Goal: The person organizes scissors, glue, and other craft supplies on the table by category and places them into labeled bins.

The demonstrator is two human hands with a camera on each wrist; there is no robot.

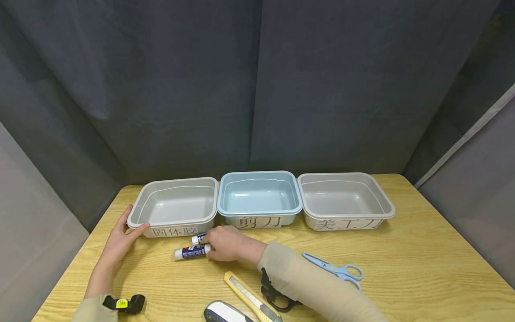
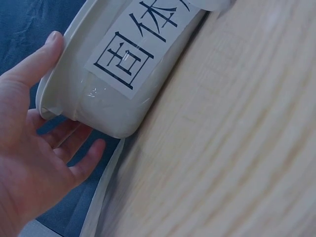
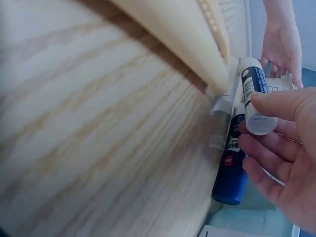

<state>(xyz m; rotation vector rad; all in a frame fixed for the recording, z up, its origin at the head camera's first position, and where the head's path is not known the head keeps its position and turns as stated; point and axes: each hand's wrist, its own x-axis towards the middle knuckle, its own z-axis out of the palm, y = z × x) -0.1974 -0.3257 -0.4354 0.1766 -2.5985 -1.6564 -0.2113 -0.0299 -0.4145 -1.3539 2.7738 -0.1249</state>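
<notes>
My right hand (image 1: 226, 243) pinches a glue stick (image 1: 193, 252) with a navy label and whitish ends, thumb against its side in the right wrist view. A second glue stick (image 3: 231, 185) with a blue end lies just beside it on the table, partly hidden under the hand in the head view. My left hand (image 1: 119, 239) holds the left front corner of the left grey bin (image 1: 177, 222), the thumb on its rim and the other fingers around the side, as the left wrist view shows.
A light blue bin (image 1: 259, 213) and another grey bin (image 1: 346, 216) stand to the right, all with labels in front. Nearer lie a yellow utility knife (image 1: 251, 297), a white-and-dark cutter (image 1: 225, 312), black scissors (image 1: 273, 297), partly under the right sleeve, and blue scissors (image 1: 334, 268).
</notes>
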